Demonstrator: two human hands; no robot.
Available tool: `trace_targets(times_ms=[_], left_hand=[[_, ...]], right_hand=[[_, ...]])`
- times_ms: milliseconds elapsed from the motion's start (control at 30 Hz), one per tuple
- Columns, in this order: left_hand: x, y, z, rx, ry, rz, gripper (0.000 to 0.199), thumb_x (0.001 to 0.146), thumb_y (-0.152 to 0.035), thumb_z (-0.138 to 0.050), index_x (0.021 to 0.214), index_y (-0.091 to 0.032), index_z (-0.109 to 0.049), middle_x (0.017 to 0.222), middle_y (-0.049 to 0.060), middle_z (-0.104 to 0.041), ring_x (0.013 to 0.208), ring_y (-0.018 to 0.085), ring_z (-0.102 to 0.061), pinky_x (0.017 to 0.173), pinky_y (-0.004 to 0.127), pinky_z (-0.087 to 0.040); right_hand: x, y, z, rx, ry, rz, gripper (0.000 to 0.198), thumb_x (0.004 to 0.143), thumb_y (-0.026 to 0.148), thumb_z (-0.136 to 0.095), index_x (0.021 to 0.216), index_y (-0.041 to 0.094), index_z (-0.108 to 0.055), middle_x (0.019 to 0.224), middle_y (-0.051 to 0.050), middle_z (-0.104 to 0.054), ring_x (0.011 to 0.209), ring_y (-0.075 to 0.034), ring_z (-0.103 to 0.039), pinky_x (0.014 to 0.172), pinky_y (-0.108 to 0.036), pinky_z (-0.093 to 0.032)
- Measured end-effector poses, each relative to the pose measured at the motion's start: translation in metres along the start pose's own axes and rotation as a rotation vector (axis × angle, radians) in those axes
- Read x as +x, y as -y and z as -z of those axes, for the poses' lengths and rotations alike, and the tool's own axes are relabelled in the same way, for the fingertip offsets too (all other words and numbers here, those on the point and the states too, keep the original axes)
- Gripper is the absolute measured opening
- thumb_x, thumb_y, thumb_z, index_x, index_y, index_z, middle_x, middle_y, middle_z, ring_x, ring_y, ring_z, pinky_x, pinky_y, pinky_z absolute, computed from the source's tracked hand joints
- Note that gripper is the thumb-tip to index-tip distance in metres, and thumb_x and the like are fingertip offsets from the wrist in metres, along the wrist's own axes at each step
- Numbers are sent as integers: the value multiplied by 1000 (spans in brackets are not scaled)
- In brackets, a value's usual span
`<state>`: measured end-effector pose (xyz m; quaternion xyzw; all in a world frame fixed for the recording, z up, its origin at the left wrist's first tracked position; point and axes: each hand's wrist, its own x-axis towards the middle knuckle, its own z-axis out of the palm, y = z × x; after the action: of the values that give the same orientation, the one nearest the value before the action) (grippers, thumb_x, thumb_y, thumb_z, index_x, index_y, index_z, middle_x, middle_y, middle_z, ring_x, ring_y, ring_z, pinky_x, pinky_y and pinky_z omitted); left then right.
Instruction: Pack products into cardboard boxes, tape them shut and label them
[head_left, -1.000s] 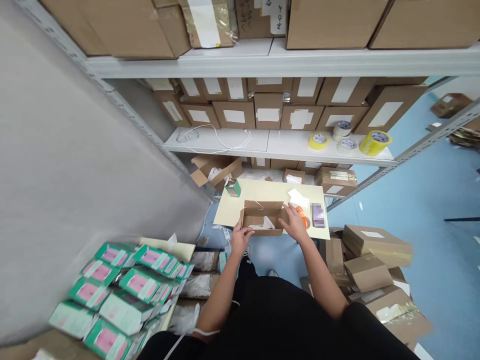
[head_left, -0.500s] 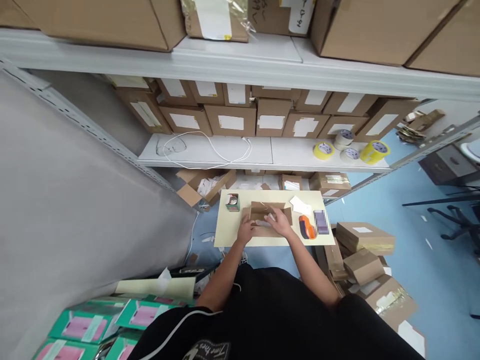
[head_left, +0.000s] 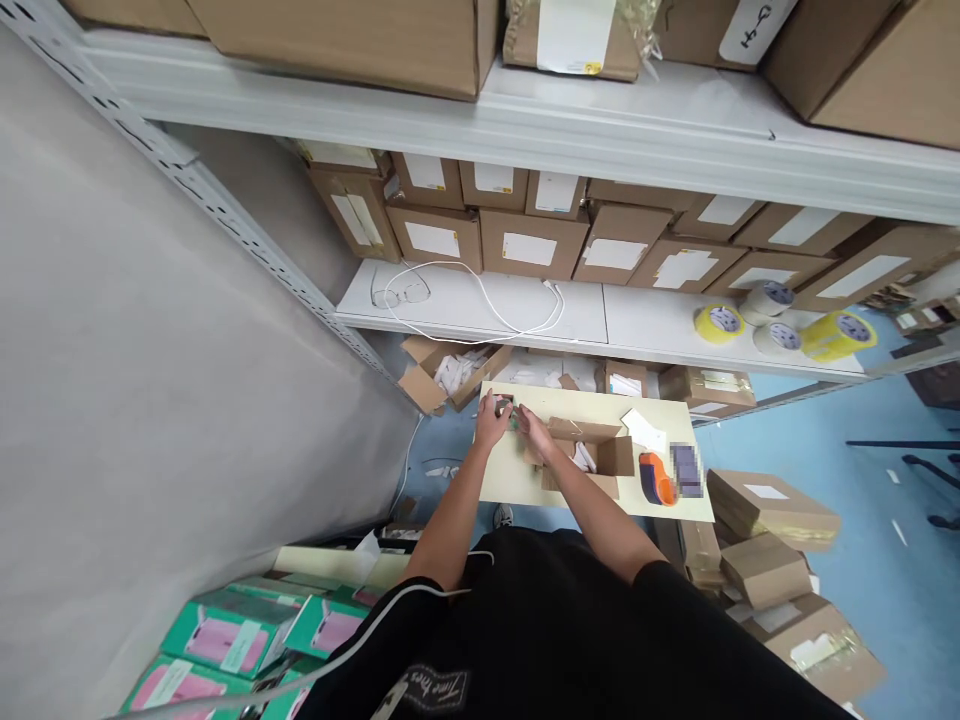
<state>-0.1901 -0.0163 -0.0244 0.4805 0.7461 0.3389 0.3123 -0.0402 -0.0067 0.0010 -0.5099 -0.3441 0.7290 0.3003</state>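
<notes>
At the left end of the pale yellow work board (head_left: 501, 482), my left hand (head_left: 491, 422) curls round the left side of a small green open-topped box (head_left: 513, 420). My right hand (head_left: 535, 433) has its fingers against the right side of the same box. The fingers partly cover it, so its contents cannot be made out. Under my right forearm stands an open cardboard box (head_left: 625, 456), flaps spread, with crumpled white paper (head_left: 583, 458) inside.
An orange tape dispenser (head_left: 657, 480), white slips (head_left: 643, 432) and a blurred purple item (head_left: 685, 470) lie on the board's right. Behind, a shelf (head_left: 480, 310) holds glasses (head_left: 401, 292), a white cable (head_left: 480, 275) and tape rolls (head_left: 720, 322). Cartons (head_left: 772, 505) are piled at right.
Both hands have left the open cardboard box and moved left to the small green box. The white paper now lies in the cardboard box. The view has shifted left.
</notes>
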Motion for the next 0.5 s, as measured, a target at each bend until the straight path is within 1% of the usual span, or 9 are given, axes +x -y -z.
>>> trace_targets(times_ms=[67,133,233,300,400,500], left_hand=[[8,6,-2,27,35,26,78,94,-53,-63,158,-14,-41,160,23,-45,152,34,-39,123,46,-33],[12,11,-4,66,14,18,76,94,-51,-63,158,-14,-43,160,24,-45,153,36,-37,123,50,-31],[14,14,0,120,-4,-7,72,96,-44,-58,157,-9,-43,152,28,-50,147,39,-44,121,53,-34],[15,13,7,134,-28,-17,70,97,-42,-54,156,-5,-44,145,30,-55,141,40,-49,119,54,-37],[11,10,24,110,-94,-63,68,99,-42,-52,156,-6,-45,141,28,-57,138,39,-52,118,53,-38],[-2,5,44,55,-121,-118,70,100,-44,-51,160,-9,-41,147,25,-54,143,36,-49,120,49,-38]], right_hand=[[2,-2,-10,42,54,-45,57,102,55,-42,153,30,-51,163,-5,-50,150,-21,-47,120,-48,-41],[1,-2,-13,62,82,-98,58,104,54,-40,154,28,-49,160,-10,-52,148,-21,-50,120,-48,-41],[-4,4,-9,48,70,-138,58,104,53,-39,154,25,-48,156,-13,-57,143,-22,-56,120,-48,-41],[-10,9,0,19,42,-115,57,103,53,-41,153,26,-50,153,-12,-59,139,-23,-60,118,-48,-43],[-20,16,17,-45,8,-35,57,100,56,-47,149,28,-55,151,-10,-62,135,-26,-63,115,-49,-48],[-30,17,37,-134,-97,56,62,93,57,-57,147,27,-59,154,-9,-59,141,-28,-57,116,-50,-48]])
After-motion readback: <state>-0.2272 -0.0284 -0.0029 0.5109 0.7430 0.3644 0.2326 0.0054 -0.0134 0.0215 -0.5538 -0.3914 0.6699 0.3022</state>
